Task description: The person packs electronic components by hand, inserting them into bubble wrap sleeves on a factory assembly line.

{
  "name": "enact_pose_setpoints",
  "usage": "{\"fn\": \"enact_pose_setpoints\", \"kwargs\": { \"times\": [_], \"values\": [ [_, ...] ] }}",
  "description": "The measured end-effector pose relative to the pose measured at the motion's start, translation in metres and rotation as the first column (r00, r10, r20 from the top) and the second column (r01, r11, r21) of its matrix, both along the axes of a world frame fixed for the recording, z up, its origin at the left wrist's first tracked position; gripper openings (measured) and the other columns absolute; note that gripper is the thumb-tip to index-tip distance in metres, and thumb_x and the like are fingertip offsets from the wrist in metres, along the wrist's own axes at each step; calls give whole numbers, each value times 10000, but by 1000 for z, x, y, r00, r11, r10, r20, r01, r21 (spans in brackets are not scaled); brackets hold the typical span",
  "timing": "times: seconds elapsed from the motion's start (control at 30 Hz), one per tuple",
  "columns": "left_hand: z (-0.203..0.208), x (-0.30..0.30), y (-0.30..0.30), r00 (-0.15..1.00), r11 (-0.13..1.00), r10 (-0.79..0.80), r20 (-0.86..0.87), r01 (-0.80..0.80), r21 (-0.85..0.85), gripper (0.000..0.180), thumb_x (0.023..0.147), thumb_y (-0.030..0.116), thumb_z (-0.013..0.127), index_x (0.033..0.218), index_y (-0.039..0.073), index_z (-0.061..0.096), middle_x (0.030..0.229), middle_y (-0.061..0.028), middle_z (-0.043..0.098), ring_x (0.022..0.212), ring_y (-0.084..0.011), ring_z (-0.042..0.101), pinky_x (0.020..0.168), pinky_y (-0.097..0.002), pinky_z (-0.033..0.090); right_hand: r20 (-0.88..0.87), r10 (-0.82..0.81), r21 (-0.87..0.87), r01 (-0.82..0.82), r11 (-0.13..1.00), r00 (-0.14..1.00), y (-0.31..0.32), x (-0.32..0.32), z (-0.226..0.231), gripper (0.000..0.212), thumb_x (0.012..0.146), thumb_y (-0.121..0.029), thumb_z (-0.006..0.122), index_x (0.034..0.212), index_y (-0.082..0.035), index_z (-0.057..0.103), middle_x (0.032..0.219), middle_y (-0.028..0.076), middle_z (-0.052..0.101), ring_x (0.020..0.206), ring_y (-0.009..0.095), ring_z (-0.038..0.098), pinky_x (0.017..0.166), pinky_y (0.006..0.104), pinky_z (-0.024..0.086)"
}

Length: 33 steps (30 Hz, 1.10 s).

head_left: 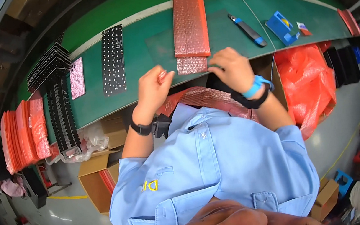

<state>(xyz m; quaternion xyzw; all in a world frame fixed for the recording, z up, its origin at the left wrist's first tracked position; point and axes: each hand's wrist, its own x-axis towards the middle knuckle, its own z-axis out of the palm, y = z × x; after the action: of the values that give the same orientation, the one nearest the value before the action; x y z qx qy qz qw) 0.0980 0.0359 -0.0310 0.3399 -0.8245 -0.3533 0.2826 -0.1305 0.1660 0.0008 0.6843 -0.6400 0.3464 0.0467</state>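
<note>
A stack of red bubble-wrap pouches (188,26) lies on the green bench in front of me. The bottom pouch's end (192,65) sticks out toward my body. My left hand (154,86) is left of that end, apart from it, with its fingers curled in and the thumb close to them. A small shiny pinkish bit shows at its fingertips, too small to name. On the other side, my right hand (232,69) hovers beside the pouch's corner. Its fingers are bent and slightly blurred, with thumb and forefinger apart and nothing visible between them.
Perforated black keyboard plates (113,59) lie at left, near a pink patterned phone (77,78) and more red pouches (24,134). To the right are a utility knife (247,30) and a blue tape dispenser (282,27). Red bubble wrap (305,83) fills a carton below.
</note>
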Motion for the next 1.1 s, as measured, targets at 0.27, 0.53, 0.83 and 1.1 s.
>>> {"fn": "enact_pose_setpoints", "kwargs": {
  "times": [0.27,0.53,0.83,1.1],
  "values": [
    [-13,-34,-2,980,962,-94,173,134,-236,98,824,134,697,882,67,655,947,-72,650,790,-288,654,663,-368,522,96,181,29,-184,982,979,-26,-20,-52,135,712,-113,766,811,-68,687,820,66,616,813,270,606,676,370,508],
    [-5,-53,9,972,944,-107,207,165,-285,48,840,64,621,888,65,615,993,-87,634,809,-327,641,646,-381,516,69,74,-157,-63,986,995,-9,-19,-60,136,722,-112,745,830,-84,667,924,48,608,862,250,588,683,364,481],
    [7,-74,45,998,980,-53,23,56,-192,152,810,99,713,910,39,617,955,-104,647,721,-263,632,637,-333,506,241,25,-139,9,990,970,0,-32,-65,158,746,-118,738,856,-69,636,954,72,602,815,269,590,654,351,456],
    [-33,-89,33,987,965,128,-100,-147,-215,233,763,131,776,949,66,650,874,-92,650,718,-273,638,634,-347,510,567,-225,-142,363,921,793,9,-69,-29,201,735,-75,751,895,-57,631,898,68,573,675,201,538,591,302,441]
  ]
}}
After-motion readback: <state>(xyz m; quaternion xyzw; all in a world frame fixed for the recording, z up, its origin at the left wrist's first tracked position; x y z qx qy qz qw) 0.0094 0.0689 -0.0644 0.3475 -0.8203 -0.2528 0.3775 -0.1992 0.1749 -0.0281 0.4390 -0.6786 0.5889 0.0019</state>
